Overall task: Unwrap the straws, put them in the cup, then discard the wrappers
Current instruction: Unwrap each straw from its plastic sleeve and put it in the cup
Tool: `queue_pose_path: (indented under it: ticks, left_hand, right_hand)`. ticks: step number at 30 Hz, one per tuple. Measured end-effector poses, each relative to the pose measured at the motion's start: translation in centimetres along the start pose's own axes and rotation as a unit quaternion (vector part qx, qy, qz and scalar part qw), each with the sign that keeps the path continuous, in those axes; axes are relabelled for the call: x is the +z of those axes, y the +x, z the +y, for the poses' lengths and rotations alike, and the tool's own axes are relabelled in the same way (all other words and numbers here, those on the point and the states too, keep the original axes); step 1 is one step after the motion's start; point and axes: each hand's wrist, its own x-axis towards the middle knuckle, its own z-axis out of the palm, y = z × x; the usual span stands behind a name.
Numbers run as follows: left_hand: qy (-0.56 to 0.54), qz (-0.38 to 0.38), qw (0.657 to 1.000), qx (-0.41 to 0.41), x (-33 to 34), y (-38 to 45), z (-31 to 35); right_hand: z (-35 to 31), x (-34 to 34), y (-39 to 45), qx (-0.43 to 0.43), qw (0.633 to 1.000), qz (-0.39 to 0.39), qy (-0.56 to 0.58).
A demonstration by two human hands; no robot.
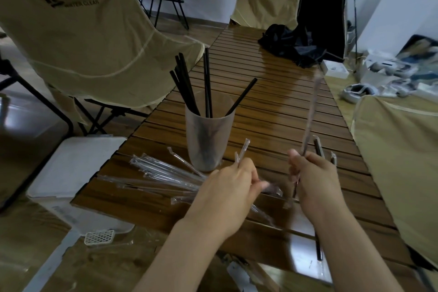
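The right hand (315,178) pinches a clear wrapper (311,111) rising toward 12 o'clock; the left hand (227,187) grips wrapped straws (166,173).

Translucent cup (208,142) upright on table, black straws (206,85) inside; clear wrapped straws (166,173) fanned left of it.

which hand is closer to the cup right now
Left. The left hand sits just below-right of the cup, near its base. The right hand is farther off to the cup's right.
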Motion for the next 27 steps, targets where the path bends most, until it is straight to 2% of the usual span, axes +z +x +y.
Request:
queue_pose_path:
  ticks: [4, 7, 10, 15, 19, 22, 24, 27]
  left_hand:
    - [-0.008, 0.009, 1.0, 0.009, 0.3, 0.0, 0.2]
    - [-0.009, 0.017, 1.0, 0.015, 0.3, 0.1, 0.0]
    - [-0.037, 0.041, 0.998, 0.019, 0.2, 0.3, 0.2]
    - [-0.208, 0.149, 0.966, 0.025, -0.2, 0.3, 1.5]
    - [-0.326, 0.247, 0.911, 0.051, -0.4, -0.2, 2.4]
    - [-0.432, 0.288, 0.85, 0.088, -1.3, -0.8, 3.3]
    - [-0.521, 0.278, 0.801, 0.095, -2.0, -1.0, 3.6]
    - [-0.657, 0.236, 0.71, 0.089, -3.1, -1.0, 3.4]
  right_hand:
    - [-0.2, 0.7, -0.2, -0.01, 1.0, -0.01, -0.015]
    - [-0.4, 0.9, -0.3, -0.062, 0.998, 0.012, -0.009]
    - [-0.5, 0.6, -0.2, -0.209, 0.975, 0.048, -0.054]
    - [-0.9, 0.3, -0.7, -0.415, 0.903, 0.059, -0.098]
    - [-0.8, 0.5, -1.9, -0.531, 0.828, 0.042, -0.177]
    - [0.1, 1.4, -2.6, -0.549, 0.805, -0.023, -0.226]
    - [0.5, 2.1, -2.9, -0.547, 0.797, -0.061, -0.25]
    - [0.5, 2.5, -3.2, -0.545, 0.789, -0.094, -0.267]
